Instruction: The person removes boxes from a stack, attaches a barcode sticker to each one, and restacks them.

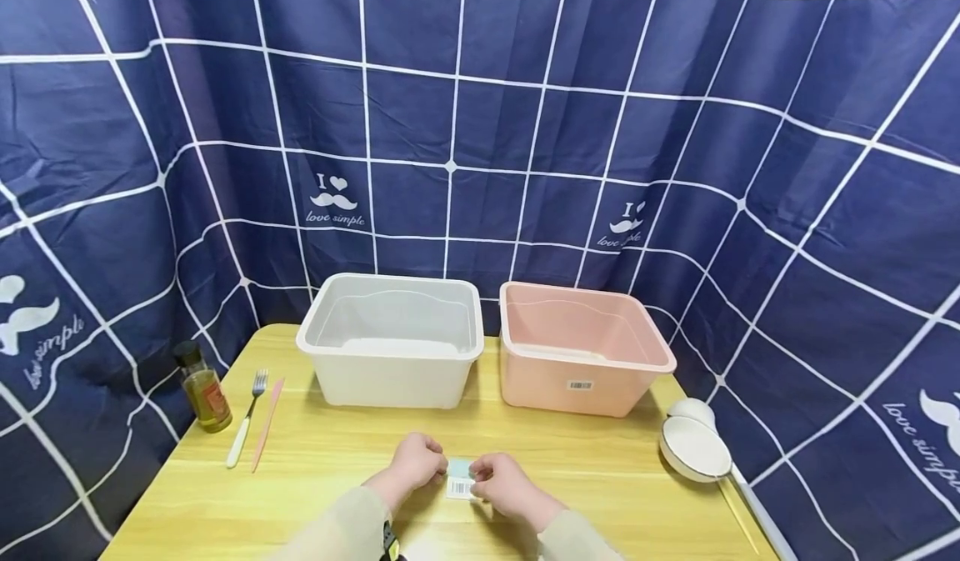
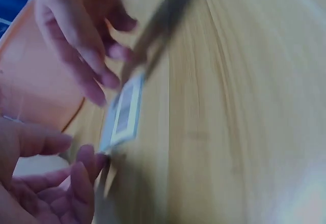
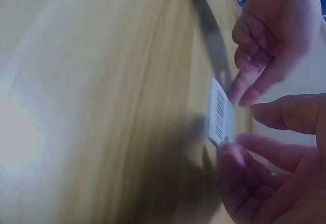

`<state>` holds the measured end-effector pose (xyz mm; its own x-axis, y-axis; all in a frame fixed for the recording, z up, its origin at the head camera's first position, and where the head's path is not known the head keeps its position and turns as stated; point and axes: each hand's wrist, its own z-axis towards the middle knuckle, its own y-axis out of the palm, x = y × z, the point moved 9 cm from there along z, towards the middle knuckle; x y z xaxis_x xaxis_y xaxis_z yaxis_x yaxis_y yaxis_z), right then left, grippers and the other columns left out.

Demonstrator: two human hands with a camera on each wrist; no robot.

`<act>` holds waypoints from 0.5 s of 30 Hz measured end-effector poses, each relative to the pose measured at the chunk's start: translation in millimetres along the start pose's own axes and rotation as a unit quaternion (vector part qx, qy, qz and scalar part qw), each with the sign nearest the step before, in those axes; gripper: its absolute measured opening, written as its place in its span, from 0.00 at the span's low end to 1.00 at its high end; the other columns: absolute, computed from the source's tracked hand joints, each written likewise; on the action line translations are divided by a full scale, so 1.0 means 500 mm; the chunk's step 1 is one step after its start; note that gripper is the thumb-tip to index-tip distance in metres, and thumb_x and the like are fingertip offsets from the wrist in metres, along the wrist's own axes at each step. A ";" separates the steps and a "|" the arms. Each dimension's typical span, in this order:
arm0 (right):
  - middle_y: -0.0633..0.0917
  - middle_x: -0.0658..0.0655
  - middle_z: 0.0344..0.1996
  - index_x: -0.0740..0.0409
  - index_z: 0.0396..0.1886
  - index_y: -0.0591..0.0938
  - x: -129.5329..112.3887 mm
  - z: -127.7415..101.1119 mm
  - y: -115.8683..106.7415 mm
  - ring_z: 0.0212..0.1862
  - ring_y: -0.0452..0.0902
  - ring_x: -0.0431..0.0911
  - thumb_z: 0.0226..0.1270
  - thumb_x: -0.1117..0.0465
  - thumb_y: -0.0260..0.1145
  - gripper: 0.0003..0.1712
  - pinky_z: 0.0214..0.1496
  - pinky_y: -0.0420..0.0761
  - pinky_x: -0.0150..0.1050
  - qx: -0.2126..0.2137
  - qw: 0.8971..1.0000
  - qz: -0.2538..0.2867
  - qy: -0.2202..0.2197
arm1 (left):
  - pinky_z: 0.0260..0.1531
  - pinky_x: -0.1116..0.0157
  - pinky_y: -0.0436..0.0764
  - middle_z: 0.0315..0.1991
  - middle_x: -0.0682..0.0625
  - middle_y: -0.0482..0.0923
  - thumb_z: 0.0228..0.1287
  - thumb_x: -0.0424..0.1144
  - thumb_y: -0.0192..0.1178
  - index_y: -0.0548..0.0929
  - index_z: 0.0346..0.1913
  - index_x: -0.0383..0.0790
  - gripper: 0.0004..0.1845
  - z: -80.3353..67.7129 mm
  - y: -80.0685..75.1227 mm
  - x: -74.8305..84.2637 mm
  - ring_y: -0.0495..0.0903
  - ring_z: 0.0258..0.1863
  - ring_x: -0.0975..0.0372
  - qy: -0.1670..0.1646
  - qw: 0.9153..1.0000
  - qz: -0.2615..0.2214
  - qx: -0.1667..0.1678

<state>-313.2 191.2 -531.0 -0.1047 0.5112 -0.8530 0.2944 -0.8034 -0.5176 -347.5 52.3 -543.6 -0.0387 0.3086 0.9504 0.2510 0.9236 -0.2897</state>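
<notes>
A small flat light-blue and white piece with a barcode label (image 1: 460,488) is between my two hands, just over the wooden table. Its exact kind is too small to tell. My left hand (image 1: 416,461) pinches its left edge, and fingertips meet a corner of the barcoded piece (image 2: 125,112) in the left wrist view. At the opposite edge is my right hand (image 1: 506,488), its bent fingers holding the side and partly covering it. In the right wrist view the barcoded piece (image 3: 220,112) looks tilted, with fingers of both hands at its ends.
A white bin (image 1: 390,378) and a pink bin (image 1: 570,386) stand at the back of the table (image 1: 360,444). To the left are an oil bottle (image 1: 206,394), a fork (image 1: 247,419) and a pink stick-like utensil (image 1: 267,428). Two white ladle-like bowls (image 1: 697,453) lie at right.
</notes>
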 end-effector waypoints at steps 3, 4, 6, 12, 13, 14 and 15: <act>0.80 0.58 0.34 0.75 0.42 0.80 0.000 -0.002 0.007 0.39 0.74 0.48 0.57 0.74 0.66 0.13 0.42 0.78 0.40 0.002 1.000 -0.020 0.004 | 0.15 0.71 0.73 0.21 0.44 0.79 0.50 0.23 0.59 0.77 0.38 0.24 0.10 -0.007 0.007 -0.009 0.75 0.15 0.64 -0.038 0.998 -0.053 0.016; 0.80 0.58 0.34 0.74 0.41 0.80 -0.001 -0.002 0.008 0.39 0.74 0.48 0.56 0.74 0.66 0.12 0.43 0.77 0.41 0.005 1.000 -0.027 0.004 | 0.14 0.72 0.72 0.20 0.44 0.79 0.50 0.23 0.59 0.78 0.37 0.25 0.09 -0.008 0.010 -0.011 0.73 0.14 0.65 -0.045 0.997 -0.063 0.019; 0.80 0.57 0.34 0.73 0.40 0.80 -0.001 -0.003 0.009 0.39 0.74 0.48 0.57 0.73 0.67 0.11 0.43 0.77 0.42 0.008 0.999 -0.040 0.005 | 0.14 0.74 0.69 0.20 0.44 0.78 0.49 0.22 0.59 0.78 0.35 0.26 0.08 -0.008 0.016 -0.015 0.71 0.14 0.66 -0.051 0.996 -0.074 0.024; 0.80 0.57 0.34 0.72 0.39 0.81 -0.002 -0.007 0.010 0.39 0.75 0.49 0.56 0.73 0.67 0.11 0.42 0.76 0.41 0.012 0.999 -0.044 -0.001 | 0.16 0.72 0.72 0.22 0.48 0.76 0.43 0.21 0.61 0.81 0.27 0.29 0.05 0.002 0.026 -0.023 0.71 0.18 0.63 -0.016 0.999 -0.012 0.029; 0.80 0.57 0.34 0.72 0.39 0.81 -0.002 -0.008 0.010 0.39 0.75 0.49 0.56 0.73 0.67 0.11 0.42 0.76 0.41 0.013 0.999 -0.043 -0.002 | 0.17 0.71 0.73 0.23 0.48 0.76 0.43 0.21 0.62 0.81 0.26 0.30 0.05 0.003 0.027 -0.023 0.72 0.19 0.63 -0.007 1.000 0.002 0.027; 0.80 0.57 0.34 0.72 0.40 0.81 -0.001 -0.009 0.011 0.39 0.74 0.49 0.56 0.74 0.66 0.10 0.42 0.76 0.40 0.012 0.999 -0.039 0.000 | 0.18 0.70 0.74 0.23 0.48 0.76 0.43 0.21 0.63 0.81 0.26 0.30 0.05 0.004 0.029 -0.023 0.72 0.20 0.62 0.000 1.000 0.013 0.025; 0.80 0.57 0.35 0.72 0.40 0.80 -0.001 -0.010 0.011 0.40 0.74 0.49 0.57 0.74 0.66 0.10 0.42 0.76 0.40 0.011 0.999 -0.034 0.003 | 0.19 0.70 0.75 0.23 0.48 0.76 0.43 0.21 0.64 0.81 0.25 0.30 0.05 0.004 0.030 -0.021 0.72 0.20 0.62 0.006 0.999 0.022 0.024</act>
<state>-306.6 188.3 -533.2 -0.1190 0.5664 -0.8155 0.2667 -0.7729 -0.5757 -345.4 63.1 -558.3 -0.0163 0.3468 0.9378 0.2045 0.9192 -0.3364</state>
